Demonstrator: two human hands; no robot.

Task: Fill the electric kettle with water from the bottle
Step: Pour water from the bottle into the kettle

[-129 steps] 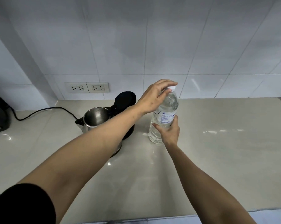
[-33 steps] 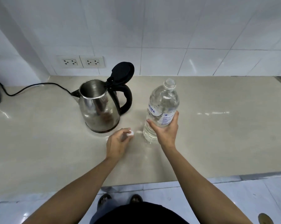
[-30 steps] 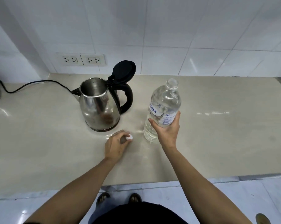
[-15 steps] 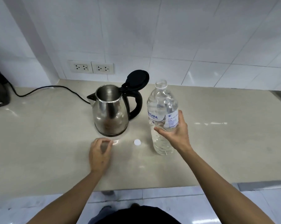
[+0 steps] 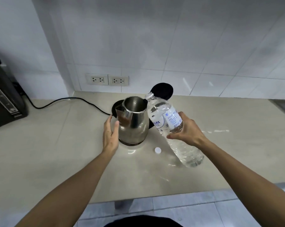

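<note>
A steel electric kettle (image 5: 133, 123) stands on the beige counter with its black lid (image 5: 162, 90) flipped up. My right hand (image 5: 186, 131) grips a clear water bottle (image 5: 172, 130) around its label and holds it off the counter, tilted left, its uncapped neck right at the kettle's rim. No water stream shows. My left hand (image 5: 110, 131) is open, fingers apart, close beside the kettle's left wall under the spout; contact is unclear. The white bottle cap (image 5: 157, 150) lies on the counter in front of the kettle.
The kettle's black cord (image 5: 69, 100) runs left along the counter (image 5: 56, 153) toward a dark appliance (image 5: 5, 102) at the far left. Two wall sockets (image 5: 107, 79) sit on the tiled wall behind. The counter's front edge is near my body, floor tiles below.
My right hand has lifted the bottle off the counter and tipped its neck to the kettle's rim. My left hand left the cap on the counter and moved up beside the kettle.
</note>
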